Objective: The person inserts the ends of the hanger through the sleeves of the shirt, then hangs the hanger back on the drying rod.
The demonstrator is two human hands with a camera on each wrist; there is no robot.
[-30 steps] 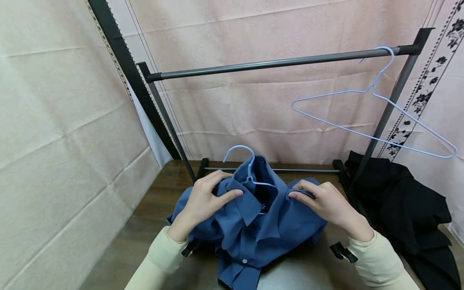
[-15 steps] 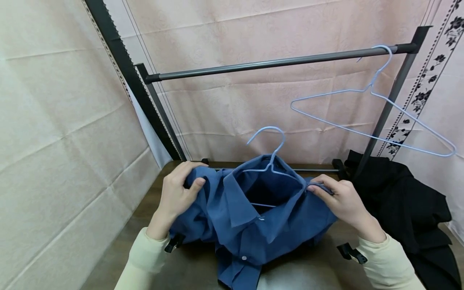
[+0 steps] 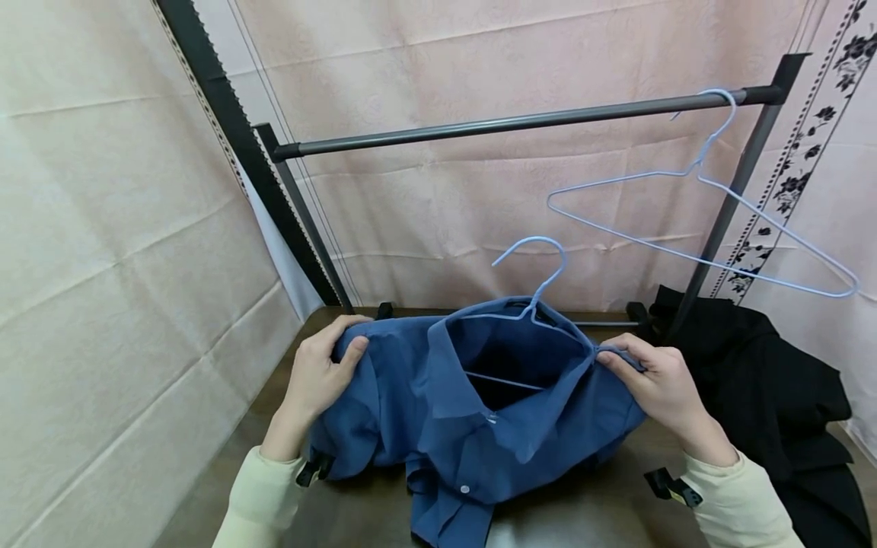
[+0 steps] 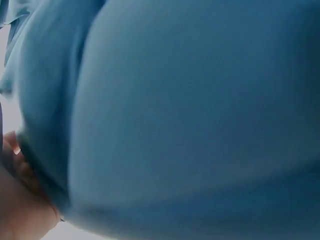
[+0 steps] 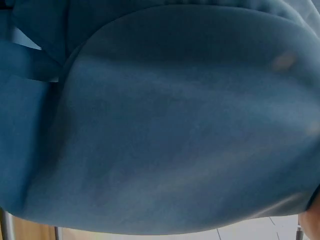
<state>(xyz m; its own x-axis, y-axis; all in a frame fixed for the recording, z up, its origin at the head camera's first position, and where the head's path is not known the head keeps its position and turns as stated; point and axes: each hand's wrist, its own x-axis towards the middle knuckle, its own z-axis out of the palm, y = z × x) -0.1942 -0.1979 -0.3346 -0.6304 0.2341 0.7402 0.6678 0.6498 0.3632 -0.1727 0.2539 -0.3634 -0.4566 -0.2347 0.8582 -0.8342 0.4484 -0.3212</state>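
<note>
A blue collared shirt [image 3: 404, 380] lies bunched on the brown table, its neck opening facing up. Through that opening rises the hook of a light blue wire hanger [image 3: 548, 285]; part of its frame shows inside the collar and the rest is hidden by cloth. My left hand [image 3: 322, 373] grips the shirt's shoulder at the left, thumb in front and fingers behind. At the other shoulder my right hand [image 3: 661, 380] pinches a fold of cloth beside the collar. Blue fabric [image 4: 190, 110] fills most of the left wrist view, and shirt cloth [image 5: 175, 135] covers the right wrist view.
A dark metal rack with a crossbar [image 3: 514, 125] stands behind the shirt. Another light blue hanger [image 3: 699, 167] hangs at the bar's right end. Black cloth [image 3: 760, 380] lies in a heap at the right. Pale curtains [image 3: 445, 205] surround the table [image 3: 582, 517].
My left hand has slid left to the shirt's outer shoulder, and my right hand has shifted slightly right. The collar has spread wider, and the hanger hook has moved up and right.
</note>
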